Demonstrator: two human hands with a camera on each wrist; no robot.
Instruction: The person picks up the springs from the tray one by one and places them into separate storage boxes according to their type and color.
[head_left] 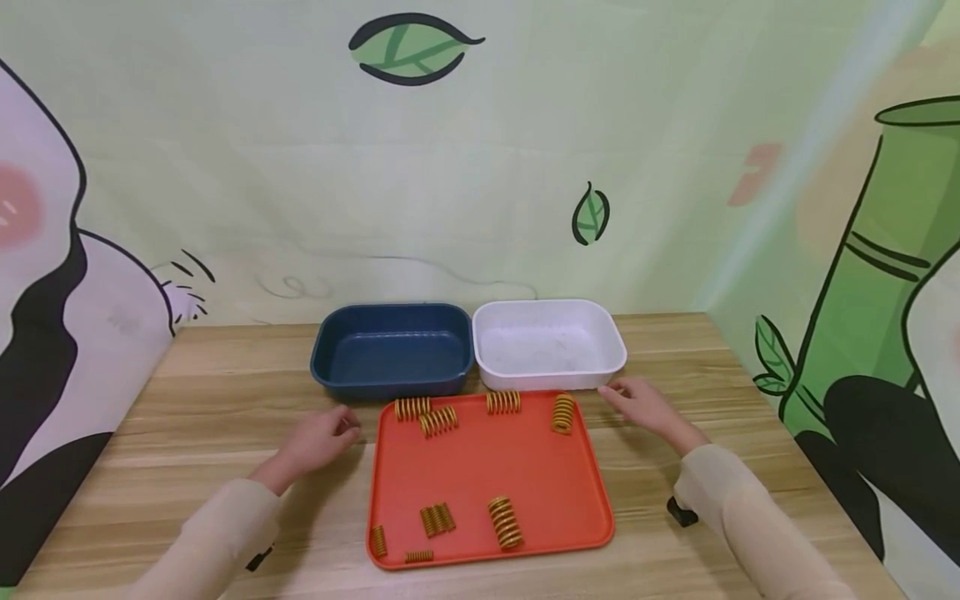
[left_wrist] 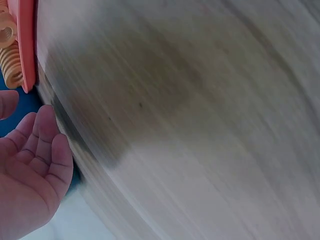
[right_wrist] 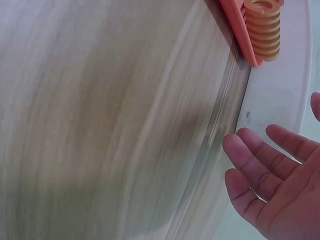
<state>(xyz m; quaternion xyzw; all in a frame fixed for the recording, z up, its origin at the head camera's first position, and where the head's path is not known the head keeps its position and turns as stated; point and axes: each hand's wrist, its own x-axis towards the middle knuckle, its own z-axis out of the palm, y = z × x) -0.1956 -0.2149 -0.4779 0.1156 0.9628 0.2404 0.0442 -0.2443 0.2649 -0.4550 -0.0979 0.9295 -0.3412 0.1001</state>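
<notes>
An orange tray (head_left: 487,475) lies on the wooden table and carries several yellow coil springs (head_left: 505,522), some along its far edge and some near its front. My left hand (head_left: 318,440) hovers just left of the tray, fingers loosely curled, holding nothing; the left wrist view shows its fingers (left_wrist: 37,150) near the tray edge (left_wrist: 26,45). My right hand (head_left: 645,406) is beside the tray's far right corner, fingers relaxed and empty. The right wrist view shows its fingers (right_wrist: 265,165) close to the white bin (right_wrist: 285,95) and a spring (right_wrist: 264,27).
A dark blue bin (head_left: 392,350) and a white bin (head_left: 547,344) stand side by side behind the tray, both with nothing inside. A printed backdrop (head_left: 480,150) walls the table's back and sides. Bare wood (head_left: 225,400) lies left and right of the tray.
</notes>
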